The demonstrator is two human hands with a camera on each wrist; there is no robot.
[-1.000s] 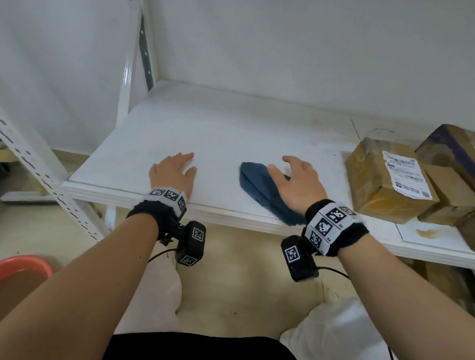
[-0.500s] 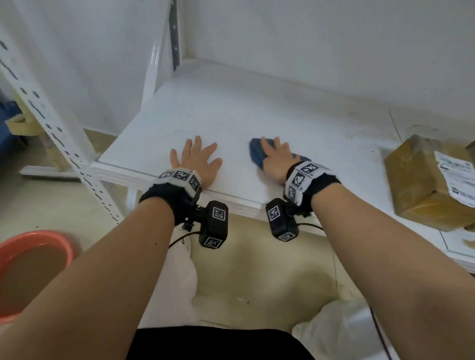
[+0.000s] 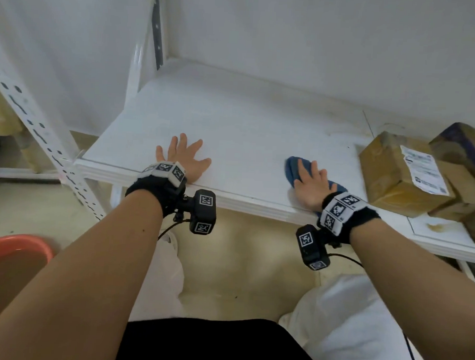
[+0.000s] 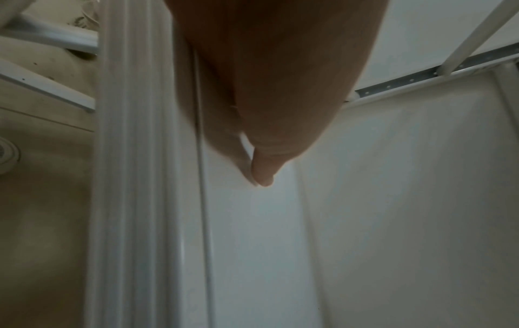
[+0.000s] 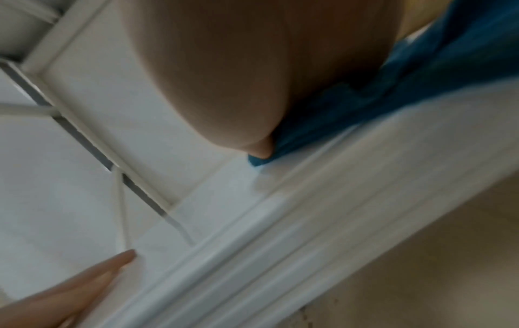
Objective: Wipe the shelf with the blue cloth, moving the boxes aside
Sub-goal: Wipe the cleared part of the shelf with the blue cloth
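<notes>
Presently, both hands lie flat on the white shelf point(image 3: 246, 131) near its front edge.
Left hand point(image 3: 184, 157) rests palm down with fingers spread and straight, holding nothing. Right hand point(image 3: 309, 185) presses the blue cloth point(image 3: 292, 168) against the shelf under straight fingers; the cloth shows beyond the fingertips and beside the wrist. Brown cardboard boxes point(image 3: 394, 175) sit together at the shelf's right end, apart from the cloth. An orange basin point(image 3: 32, 245) stands on the floor, lower left.
</notes>
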